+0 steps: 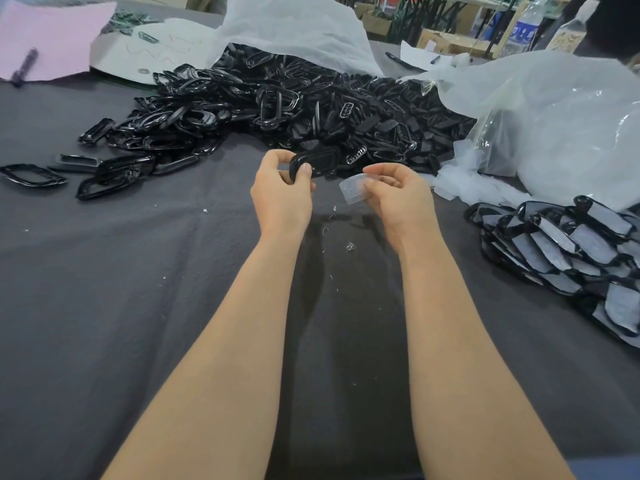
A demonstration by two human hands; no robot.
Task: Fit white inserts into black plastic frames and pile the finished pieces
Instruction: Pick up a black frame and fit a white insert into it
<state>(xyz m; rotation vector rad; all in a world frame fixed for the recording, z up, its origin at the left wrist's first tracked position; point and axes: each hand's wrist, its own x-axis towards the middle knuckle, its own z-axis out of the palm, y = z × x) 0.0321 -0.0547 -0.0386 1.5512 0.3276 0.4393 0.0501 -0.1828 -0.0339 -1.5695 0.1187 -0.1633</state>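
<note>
My left hand (282,192) grips a black plastic frame (313,164) by its left end, just in front of the big heap of loose black frames (294,105). A short gap to the right, my right hand (398,195) pinches a translucent white insert (353,188) between thumb and fingers. The frame and the insert are apart. At the right edge lies a pile of finished pieces (568,251), black frames filled with white inserts.
A grey cloth (104,289) covers the table. Stray black frames (34,174) lie at the left. Clear plastic bags (554,119) sit behind and to the right of the heap. Pink paper (52,36) and a pen (24,67) lie at the far left.
</note>
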